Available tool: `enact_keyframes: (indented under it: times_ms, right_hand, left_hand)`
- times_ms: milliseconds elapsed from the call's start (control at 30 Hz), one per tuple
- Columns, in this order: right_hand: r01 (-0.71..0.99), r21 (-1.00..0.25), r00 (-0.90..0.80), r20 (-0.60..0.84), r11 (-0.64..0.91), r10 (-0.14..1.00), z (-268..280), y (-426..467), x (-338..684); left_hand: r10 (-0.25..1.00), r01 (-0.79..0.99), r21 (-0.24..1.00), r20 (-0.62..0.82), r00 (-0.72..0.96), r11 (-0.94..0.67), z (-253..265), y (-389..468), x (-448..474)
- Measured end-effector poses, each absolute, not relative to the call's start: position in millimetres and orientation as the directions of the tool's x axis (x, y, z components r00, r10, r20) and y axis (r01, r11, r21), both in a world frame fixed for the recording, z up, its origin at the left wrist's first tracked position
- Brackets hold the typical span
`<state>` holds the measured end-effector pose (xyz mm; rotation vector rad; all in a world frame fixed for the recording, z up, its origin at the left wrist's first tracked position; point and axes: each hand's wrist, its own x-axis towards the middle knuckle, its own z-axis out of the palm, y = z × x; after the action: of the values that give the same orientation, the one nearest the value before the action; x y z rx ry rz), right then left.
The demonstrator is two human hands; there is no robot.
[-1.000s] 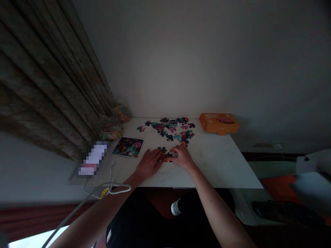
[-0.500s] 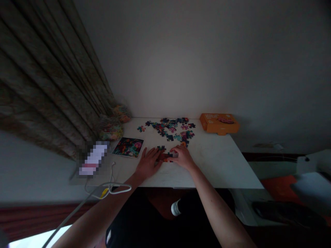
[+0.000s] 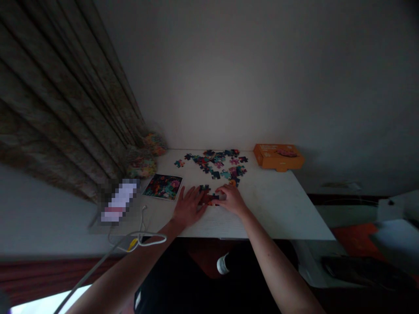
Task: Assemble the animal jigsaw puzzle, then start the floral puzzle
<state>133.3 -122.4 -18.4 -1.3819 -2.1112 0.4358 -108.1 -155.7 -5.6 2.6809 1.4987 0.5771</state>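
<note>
My left hand [image 3: 189, 206] lies on the white table with its fingers spread, the fingertips beside a few joined jigsaw pieces [image 3: 204, 188]. Just to its right, my right hand [image 3: 231, 200] is curled, thumb and fingers closed at a dark jigsaw piece [image 3: 215, 197] at the right side of that small group. Part of the piece is hidden by the fingers. A loose pile of jigsaw pieces [image 3: 204, 162] lies beyond both hands, towards the wall. The printed picture card [image 3: 163, 186], dark with bright flowers, rests to the left of my left hand.
An orange box [image 3: 280, 158] stands at the table's back right. At the left are a blurred-out phone [image 3: 120, 200], a looped white cable [image 3: 152, 238] at the front edge, and crinkled bags [image 3: 140, 163] by the curtain [image 3: 65, 96]. The white table [image 3: 278, 209] meets the wall behind.
Both hands keep almost the same places over the joined pieces. The whole view has shifted very slightly; nothing is visibly picked up or let go.
</note>
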Motion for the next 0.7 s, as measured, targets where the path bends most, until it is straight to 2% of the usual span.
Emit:
enact_keyframes:
  times_ms: [267,700]
  right_hand:
    - [0.736,-0.523,-0.319,0.291,0.429,0.902,-18,-123,133]
    - [0.729,-0.543,-0.303,0.289,0.416,0.908,-14,-125,131]
  left_hand:
    - [0.753,0.719,0.223,0.212,0.623,-0.658,-16,-147,-110]
    - [0.715,0.670,0.249,0.255,0.651,-0.699,-8,-152,-112]
